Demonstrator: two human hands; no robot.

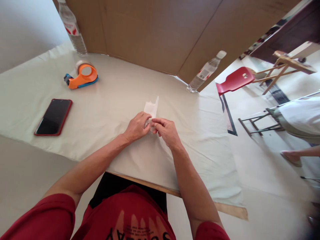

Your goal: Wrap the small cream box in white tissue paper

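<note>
A thin white piece (150,108), perhaps tissue or soft plastic, lies just beyond my fingers, with a ragged far edge and a narrow strip sticking up at its right corner. Something small, clear and crinkled (148,122) shows between my two hands; its kind cannot be made out. My left hand (139,126) is closed around its left side, palm down over the cloth. From the right, my right hand (165,130) meets it with thumb and forefinger pinched together at the near end of the white piece. The fingers partly hide what they grip.
On the cloth-covered table (112,100) lie a red-cased phone (53,117) and an orange tape dispenser (84,76). Water bottles stand at left (73,30) and right (206,72), beside a tall cardboard panel (150,33). A red chair (236,80) and a seated person (300,116) are off to the right.
</note>
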